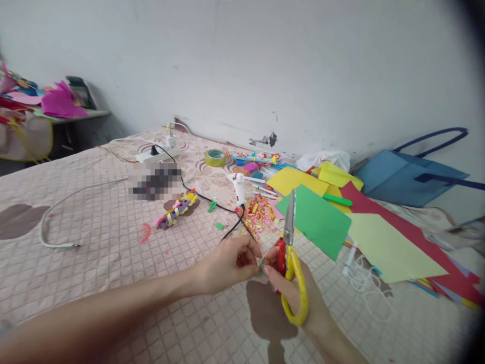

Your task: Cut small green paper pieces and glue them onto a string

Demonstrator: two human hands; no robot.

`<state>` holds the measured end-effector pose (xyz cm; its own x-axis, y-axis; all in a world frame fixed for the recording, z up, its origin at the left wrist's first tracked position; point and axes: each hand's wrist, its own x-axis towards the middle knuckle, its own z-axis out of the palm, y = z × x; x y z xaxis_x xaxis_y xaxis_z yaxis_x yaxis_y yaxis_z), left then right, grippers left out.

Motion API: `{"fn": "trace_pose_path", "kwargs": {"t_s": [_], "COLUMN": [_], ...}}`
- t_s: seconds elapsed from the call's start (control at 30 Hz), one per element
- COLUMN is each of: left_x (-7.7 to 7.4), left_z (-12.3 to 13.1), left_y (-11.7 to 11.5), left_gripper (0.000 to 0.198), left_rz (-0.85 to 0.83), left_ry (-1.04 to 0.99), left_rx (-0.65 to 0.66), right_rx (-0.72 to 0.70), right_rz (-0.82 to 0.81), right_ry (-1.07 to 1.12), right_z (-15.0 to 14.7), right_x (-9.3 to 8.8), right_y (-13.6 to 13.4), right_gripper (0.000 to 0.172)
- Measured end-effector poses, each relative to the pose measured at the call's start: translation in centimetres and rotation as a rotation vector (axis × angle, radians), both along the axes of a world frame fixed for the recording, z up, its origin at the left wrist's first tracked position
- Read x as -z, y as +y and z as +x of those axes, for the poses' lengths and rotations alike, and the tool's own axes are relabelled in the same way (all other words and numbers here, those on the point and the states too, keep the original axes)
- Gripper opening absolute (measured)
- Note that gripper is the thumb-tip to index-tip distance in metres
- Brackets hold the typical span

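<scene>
The left hand and right hand meet above the quilted cover, fingers pinched together at a small green scrap. The right hand also holds scissors, blades pointing away. A hot-glue gun rests beyond.

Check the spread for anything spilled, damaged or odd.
Two things stand out. Tiny bright scraps lie strewn beside the glue gun, as if spilled. On the wall a dark ragged patch breaks the pale surface, like damage or a stain. The green piece between the left hand and right hand is too small to judge.
</scene>
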<state>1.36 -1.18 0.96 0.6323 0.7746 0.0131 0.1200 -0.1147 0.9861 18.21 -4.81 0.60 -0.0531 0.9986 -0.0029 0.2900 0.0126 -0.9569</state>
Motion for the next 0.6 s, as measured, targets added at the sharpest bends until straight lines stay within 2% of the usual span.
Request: {"fn": "trace_pose_path", "kwargs": {"t_s": [0.2, 0.33, 0.43, 0.6], "left_x": [0.8, 0.4, 0.0, -0.5], "left_z": [0.4, 0.4, 0.2, -0.3], "left_y": [-0.1, 0.0, 0.4, 1.4], "left_gripper": [0.021, 0.023, 0.025, 0.026], "left_rz": [-0.154, -0.283, -0.323, -0.341], "left_ry": [-0.073, -0.122, -0.16, -0.253], "left_rx": [-0.013, -0.003, -0.06, -0.186], "right_rx": [0.057, 0.1, 0.125, -0.028], "right_rz": [0.003, 0.017, 0.002, -0.084], "right_ry": [-0.039, -0.011, 0.018, 0.044], "right_z": [0.1, 0.3, 0.5, 0.7], "right_x": [0.1, 0.2, 0.3, 0.9], "right_y": [0.0, 0.0, -0.1, -0.7], "right_gripper": [0.017, 0.02, 0.025, 0.038]}}
